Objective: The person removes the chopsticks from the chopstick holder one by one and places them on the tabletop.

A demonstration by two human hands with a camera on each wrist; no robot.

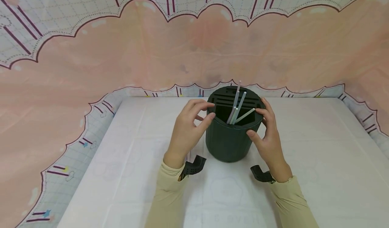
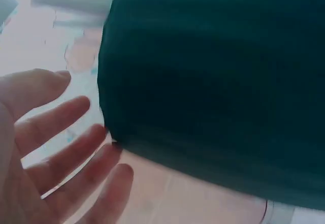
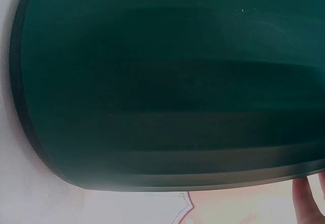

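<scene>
A pink backdrop [image 1: 194, 52] with scalloped edges and a pale grid pattern wraps round a white desk [image 1: 319, 160], which fills the lower half of the head view. Near the desk's middle, toward the back edge, stands a dark green round holder [image 1: 228, 137], upright, its long axis vertical and its open, slotted top facing up. It looks like rigid moulded plastic, probably light, with a smooth wall that could slip; the wall just below the rim, on opposite sides, seems the safest place to take hold.

The left hand [image 1: 186, 128] sits at the holder's left side, fingers bent loosely with the tips touching the wall near the rim; the left wrist view shows the fingers fairly straight and spread, so this grip is relaxed, not clamped. The right hand [image 1: 268, 137] cups the right side, thumb curled onto the front wall and fingers round the rim, a light clasping grip.

Inside the holder stand several thin pale sticks [image 1: 238, 106], slim and likely bendable, leaning at different angles, their upper ends pointing up and to the right, away from the person.
</scene>
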